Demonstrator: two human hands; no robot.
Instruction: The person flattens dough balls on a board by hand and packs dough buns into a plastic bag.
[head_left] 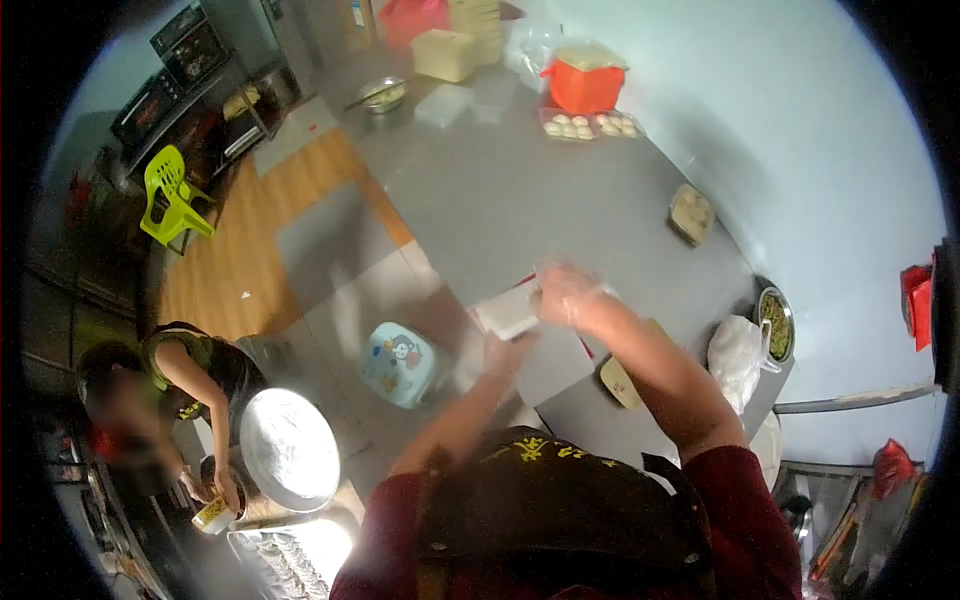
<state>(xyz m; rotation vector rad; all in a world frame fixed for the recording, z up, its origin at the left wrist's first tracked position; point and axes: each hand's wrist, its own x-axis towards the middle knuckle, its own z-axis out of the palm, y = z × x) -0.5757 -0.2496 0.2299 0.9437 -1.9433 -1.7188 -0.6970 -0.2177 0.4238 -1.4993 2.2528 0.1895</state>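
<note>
My left hand [508, 354] is closed on the near edge of a white rectangular block or small box [508, 311]; its exact kind I cannot make out. At the right end of this white thing is my right hand [566, 293], blurred by motion, with what looks like a clear plastic glove on it. Its fingers are smeared, so their grip is unclear. Both hands are over a pale board or sheet [555, 372] with red edges, at the near side of the grey table [500, 190]. Partly behind my right forearm lies a shallow yellowish container [620, 384].
A light-blue stool [400, 364] stands left of the table. Along the wall are a bowl of green filling [774, 325], a white bag [734, 360], a lidded tub [690, 214], trays of white balls [568, 126] and an orange container [585, 86]. Lower left, a co-worker [205, 390] holds a small container.
</note>
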